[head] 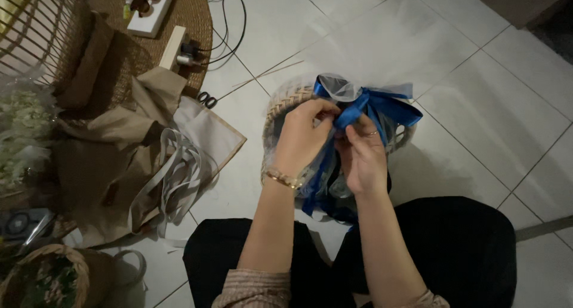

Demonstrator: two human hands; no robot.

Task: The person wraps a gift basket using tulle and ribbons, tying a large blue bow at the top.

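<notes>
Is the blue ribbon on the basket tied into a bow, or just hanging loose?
Tied into a bow: the blue ribbon shows loops above the basket, tails hanging down, both hands pinching its centre.

blue satin ribbon [382, 108] | bow atop the woven basket [280, 108] | tails hanging down front | pinched by fingers

Home floor: white tiles [477, 105]; woven mat [191, 15]

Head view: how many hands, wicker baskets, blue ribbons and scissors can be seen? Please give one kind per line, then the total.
Hands: 2, left hand and right hand, both on the blue ribbon
Wicker baskets: 2, basket and corner basket
Blue ribbon: 1
Scissors: 1
Total: 6
</notes>
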